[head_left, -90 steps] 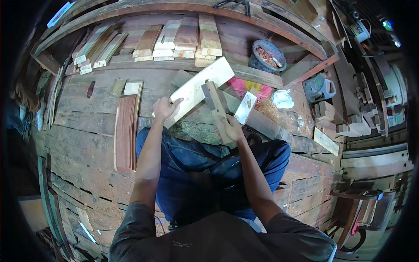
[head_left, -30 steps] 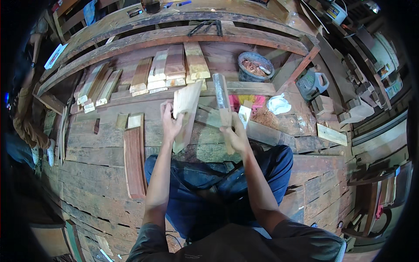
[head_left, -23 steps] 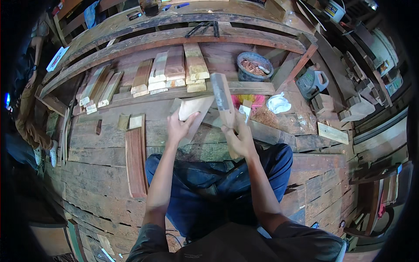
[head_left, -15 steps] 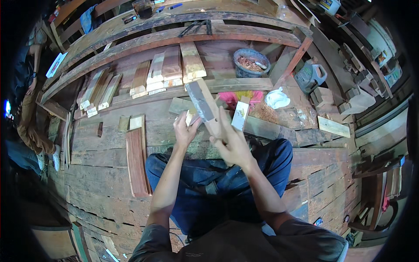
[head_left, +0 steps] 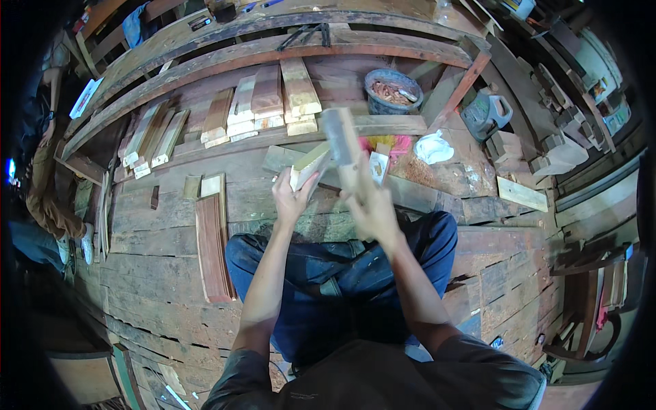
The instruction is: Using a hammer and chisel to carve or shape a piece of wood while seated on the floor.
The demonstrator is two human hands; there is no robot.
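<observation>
In front of my crossed legs, my left hand (head_left: 290, 199) is closed around a short pale wooden block (head_left: 311, 164), which is tilted with its far end up and to the right. My right hand (head_left: 374, 215), slightly smeared by motion, grips the lower end of a wooden paddle (head_left: 344, 140) with a dark grey strip along its face. The paddle stands nearly upright, close to the block's right side; whether they touch I cannot tell. Just beyond my right hand is a wooden piece with a whitish face (head_left: 379, 165). A long reddish-brown board (head_left: 213, 249) lies left of my knee.
Stacked planks (head_left: 266, 96) rest beyond a low beam under the workbench (head_left: 383, 44). A bucket of shavings (head_left: 394, 92), a grey jug (head_left: 488, 113), a white cloth (head_left: 433, 147) and pink material (head_left: 402, 145) are at far right. A person's legs (head_left: 48, 181) show at far left.
The paddle has swung to the right and more upright, blurred by motion. The block in my left hand, mostly hidden before, now shows. My left hand has barely moved.
</observation>
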